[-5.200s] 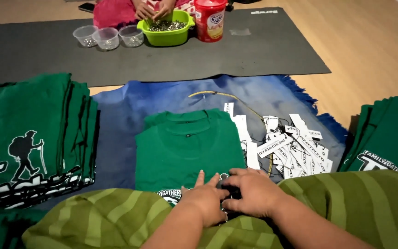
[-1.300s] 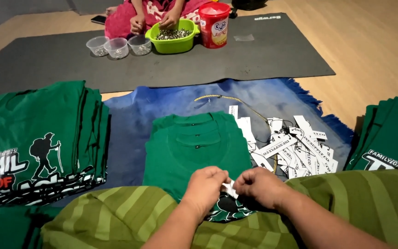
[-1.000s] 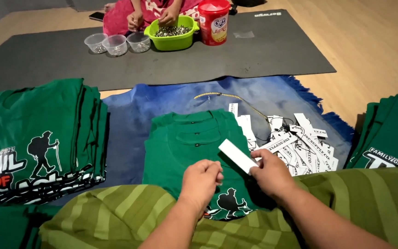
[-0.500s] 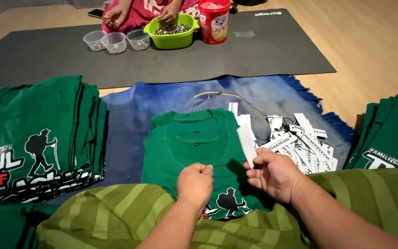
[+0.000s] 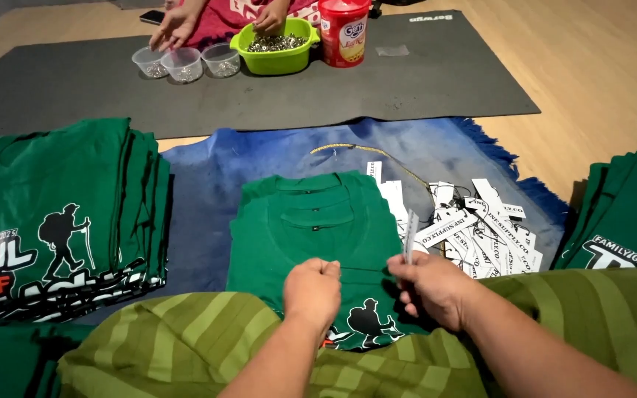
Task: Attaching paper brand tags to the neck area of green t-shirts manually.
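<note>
A small stack of folded green T-shirts [image 5: 311, 221] lies on a blue cloth [image 5: 208, 169] in front of me. My right hand [image 5: 429, 287] pinches a white paper tag [image 5: 409, 234], held edge-on above the shirts' right side. My left hand [image 5: 312, 289] is closed in a fist over the lower part of the top shirt. A thin dark string [image 5: 363, 270] runs taut between the two hands. A loose pile of white printed tags [image 5: 466, 221] lies just right of the shirts.
Tall stacks of green printed shirts sit at the left [image 5: 53, 221] and right [image 5: 628, 214]. Striped green cloth [image 5: 186, 339] covers my lap. On a grey mat [image 5: 259, 81] beyond, another person's hands [image 5: 175, 28] work at a green bowl [image 5: 274, 46], small clear cups [image 5: 186, 63] and a red tub [image 5: 342, 31].
My hands, joined a second ago, have drawn apart. The right hand lifted the tag, swung it out flat, then turned it upright; a string now stretches between the hands.
</note>
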